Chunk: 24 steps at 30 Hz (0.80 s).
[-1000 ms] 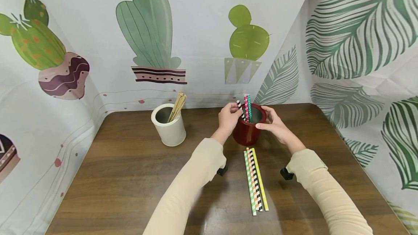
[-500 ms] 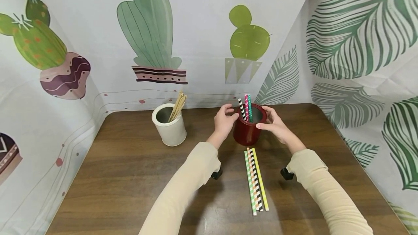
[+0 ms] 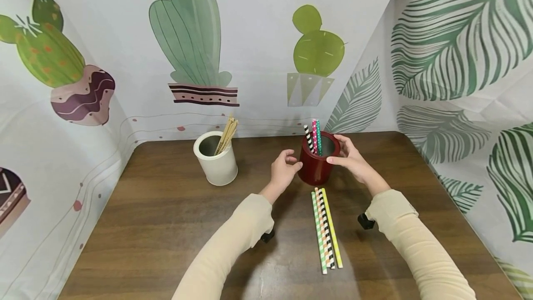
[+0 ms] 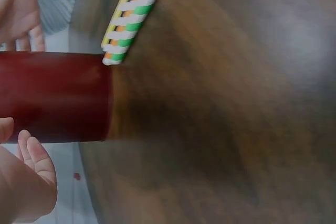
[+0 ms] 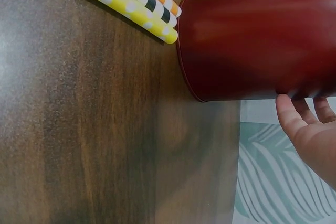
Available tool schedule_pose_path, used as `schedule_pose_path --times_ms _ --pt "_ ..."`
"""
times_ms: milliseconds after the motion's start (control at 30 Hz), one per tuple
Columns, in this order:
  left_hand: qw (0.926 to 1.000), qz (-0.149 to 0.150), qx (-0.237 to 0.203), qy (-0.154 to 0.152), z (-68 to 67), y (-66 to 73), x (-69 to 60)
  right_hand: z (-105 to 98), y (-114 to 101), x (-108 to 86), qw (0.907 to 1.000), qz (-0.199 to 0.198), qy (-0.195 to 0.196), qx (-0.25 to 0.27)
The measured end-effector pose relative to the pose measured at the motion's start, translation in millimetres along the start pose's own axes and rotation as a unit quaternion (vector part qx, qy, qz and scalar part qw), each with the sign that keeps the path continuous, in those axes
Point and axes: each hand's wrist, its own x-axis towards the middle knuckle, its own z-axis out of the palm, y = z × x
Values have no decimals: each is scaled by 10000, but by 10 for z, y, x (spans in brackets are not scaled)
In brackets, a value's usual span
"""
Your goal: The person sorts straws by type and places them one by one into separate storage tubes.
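Observation:
A red cup [image 3: 315, 170] stands upright, holding a black-and-white striped straw [image 3: 308, 137], a pink dotted straw [image 3: 314, 129] and a teal dotted straw [image 3: 319, 134]. The right hand [image 3: 351, 161] grips the cup's right side, thumb on the front rim; its fingertips meet the red wall [image 5: 252, 40] in the right wrist view. Just left of the cup, the left hand [image 3: 283, 171] holds nothing, its fingers loosely bent. In front of the cup lies a row of patterned straws [image 3: 326, 230], green, orange, black and yellow.
To the left on the wooden table [image 3: 166, 226] stands a cream cup [image 3: 218, 168] with several tan sticks [image 3: 226, 136] leaning right inside. Behind the table hangs a cloth [image 3: 258, 59] printed with cacti and leaves.
The left hand has let go of the black-and-white striped straw, which now leans in the red cup, and has moved down and left. The right hand has stayed on the cup.

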Motion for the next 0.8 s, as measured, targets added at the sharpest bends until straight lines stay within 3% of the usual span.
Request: schedule_pose_path --times_ms 400,567,800 --pt "9965 131 562 -599 102 -254 -239 -3 10 11 9999 98 -22 14" --pt "9920 302 870 -865 164 -337 -315 -5 2 7 9999 115 -38 -38" --pt "9866 319 1192 -1068 229 -412 -399 -2 14 10 9999 113 -32 8"
